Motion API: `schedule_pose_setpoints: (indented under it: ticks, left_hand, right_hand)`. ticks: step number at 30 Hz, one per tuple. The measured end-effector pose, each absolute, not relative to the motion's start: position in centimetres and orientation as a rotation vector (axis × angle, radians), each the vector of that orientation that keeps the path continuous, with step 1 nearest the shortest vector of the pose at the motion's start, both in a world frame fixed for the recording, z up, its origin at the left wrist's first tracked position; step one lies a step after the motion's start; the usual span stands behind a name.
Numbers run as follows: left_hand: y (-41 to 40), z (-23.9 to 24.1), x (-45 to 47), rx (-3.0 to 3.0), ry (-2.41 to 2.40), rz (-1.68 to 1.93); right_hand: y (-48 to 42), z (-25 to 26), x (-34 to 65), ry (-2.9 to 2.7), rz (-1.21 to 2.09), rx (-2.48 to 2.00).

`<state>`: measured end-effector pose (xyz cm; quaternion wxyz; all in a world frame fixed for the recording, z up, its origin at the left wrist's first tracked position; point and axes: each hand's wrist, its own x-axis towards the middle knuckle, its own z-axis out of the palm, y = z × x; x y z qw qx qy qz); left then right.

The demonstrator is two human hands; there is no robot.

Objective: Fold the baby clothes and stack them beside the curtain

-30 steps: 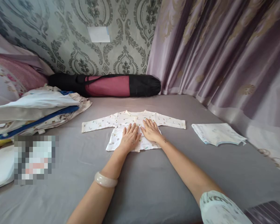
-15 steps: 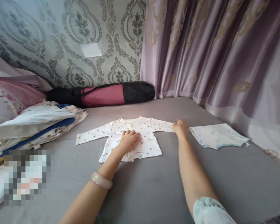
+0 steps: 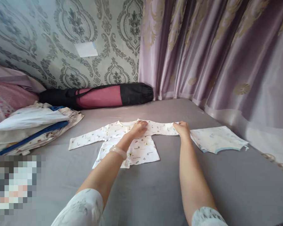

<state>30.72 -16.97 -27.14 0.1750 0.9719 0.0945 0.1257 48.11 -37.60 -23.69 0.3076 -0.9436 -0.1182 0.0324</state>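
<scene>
A small white long-sleeved baby shirt with tiny prints lies spread flat on the grey bed sheet. My left hand rests near the shirt's collar and right shoulder, fingers curled down onto the cloth. My right hand is closed over the end of the shirt's right sleeve, pinching the cuff. A pale bangle sits on my left wrist.
A folded white garment with blue trim lies just right of my right hand. A pile of clothes and bedding sits at the left. A black and red roll bag lies against the wall. Purple curtains hang along the right.
My right hand left the shirt's middle and went out to the right cuff. My left hand slid up from the chest to the collar area. The view turned right.
</scene>
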Motion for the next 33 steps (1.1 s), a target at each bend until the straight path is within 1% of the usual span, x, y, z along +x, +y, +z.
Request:
schedule_pose_setpoints:
  ticks: [5, 8, 15, 22, 28, 31, 33]
  left_hand:
    - [-17.2, -27.3, 30.9, 2.758, 0.330, 0.258]
    - [-17.4, -26.9, 30.7, 2.750, 0.355, 0.161]
    - [-17.7, -24.8, 31.0, 2.761, 0.337, -0.048]
    - [-17.0, -23.4, 32.5, 2.791, 0.342, -0.165]
    - [-16.4, -23.0, 33.5, 2.798, 0.318, -0.243]
    - [-16.7, -23.1, 33.0, 2.728, 0.344, -0.180]
    - [-16.8, -23.2, 31.8, 2.599, 0.411, -0.024]
  right_hand:
    - [-37.0, -21.8, 47.8, -0.120, 0.206, -1.884]
    - [-36.6, -20.8, 47.1, -0.025, 0.316, -1.682]
    - [-35.7, -19.9, 46.2, -0.030, 0.346, -1.538]
    - [-33.9, -17.7, 43.3, -0.093, 0.504, -1.386]
    - [-32.4, -17.8, 41.7, -0.088, 0.626, -1.255]
    - [-32.1, -17.9, 41.1, -0.128, 0.677, -1.204]
    - [-32.0, -17.9, 40.8, -0.129, 0.697, -1.181]
